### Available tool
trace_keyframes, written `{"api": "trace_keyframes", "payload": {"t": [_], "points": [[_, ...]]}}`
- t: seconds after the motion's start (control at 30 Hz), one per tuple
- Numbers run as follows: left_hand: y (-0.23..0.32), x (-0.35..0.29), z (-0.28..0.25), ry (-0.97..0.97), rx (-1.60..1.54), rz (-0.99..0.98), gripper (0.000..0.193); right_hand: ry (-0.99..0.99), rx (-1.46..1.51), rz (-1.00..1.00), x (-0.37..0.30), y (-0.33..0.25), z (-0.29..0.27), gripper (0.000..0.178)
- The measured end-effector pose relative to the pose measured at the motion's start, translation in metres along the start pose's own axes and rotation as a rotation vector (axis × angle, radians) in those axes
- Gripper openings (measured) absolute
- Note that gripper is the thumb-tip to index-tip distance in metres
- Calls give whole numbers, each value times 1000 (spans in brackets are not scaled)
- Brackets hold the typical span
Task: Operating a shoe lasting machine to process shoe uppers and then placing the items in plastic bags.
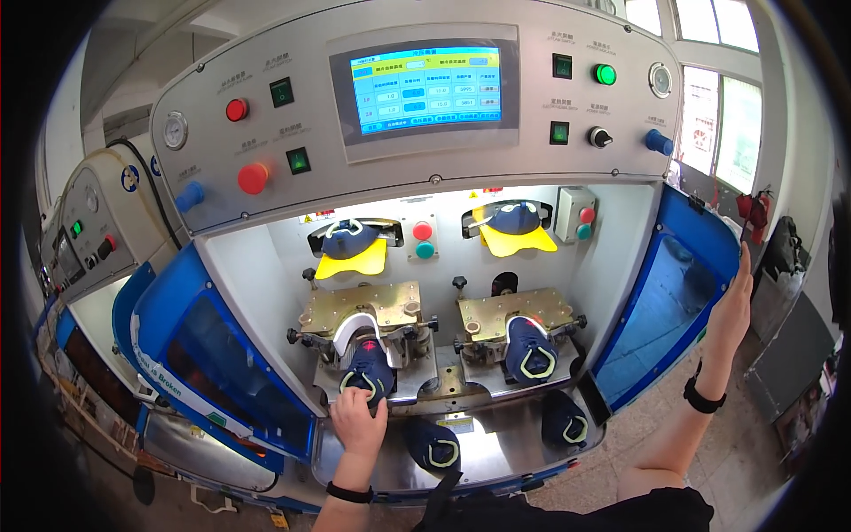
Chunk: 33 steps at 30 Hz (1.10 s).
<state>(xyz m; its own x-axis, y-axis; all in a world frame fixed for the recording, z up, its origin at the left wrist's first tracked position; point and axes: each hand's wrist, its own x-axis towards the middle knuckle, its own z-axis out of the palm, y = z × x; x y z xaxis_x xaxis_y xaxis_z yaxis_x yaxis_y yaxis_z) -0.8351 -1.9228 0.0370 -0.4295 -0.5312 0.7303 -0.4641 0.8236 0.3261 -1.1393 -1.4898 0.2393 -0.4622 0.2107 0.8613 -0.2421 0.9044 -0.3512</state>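
Note:
My left hand (pixel 357 424) grips the near end of a navy shoe upper (pixel 370 359) with a pale green collar edge and a red mark. That upper points away from me into the left clamp station (pixel 359 306), against a white curved pad. At the right, my right hand (pixel 732 301) is raised with fingers stretched out, against the outer edge of the open blue door (pixel 669 266). A second navy upper (pixel 530 350) sits in the right clamp station (pixel 505 310). Two more uppers, one in the middle (pixel 434 446) and one at the right (pixel 565 421), lie on the metal front ledge (pixel 496 443).
Above the stations, two navy uppers with yellow flaps (pixel 352 259) (pixel 519 238) sit on the back wall beside red and green buttons (pixel 423 232). A control panel with a lit screen (pixel 425 89) spans the top. Another blue door (pixel 222 337) stands open at left, near a neighbouring machine (pixel 97 222).

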Motion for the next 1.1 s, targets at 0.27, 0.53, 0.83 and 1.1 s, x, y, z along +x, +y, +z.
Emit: {"api": "trace_keyframes", "payload": {"t": [0.27,0.53,0.83,1.1], "points": [[-13,-20,17,-185,210,25,43,100,4,-88,-2,-3,1,73],[-17,-14,27,-270,188,-56,38,71,-28,-19,-1,-2,2,71],[-17,-18,27,-253,170,-28,39,56,-13,0,-2,-4,1,70],[-17,39,4,-428,134,-74,30,88,12,-41,-1,-2,4,68]]}}
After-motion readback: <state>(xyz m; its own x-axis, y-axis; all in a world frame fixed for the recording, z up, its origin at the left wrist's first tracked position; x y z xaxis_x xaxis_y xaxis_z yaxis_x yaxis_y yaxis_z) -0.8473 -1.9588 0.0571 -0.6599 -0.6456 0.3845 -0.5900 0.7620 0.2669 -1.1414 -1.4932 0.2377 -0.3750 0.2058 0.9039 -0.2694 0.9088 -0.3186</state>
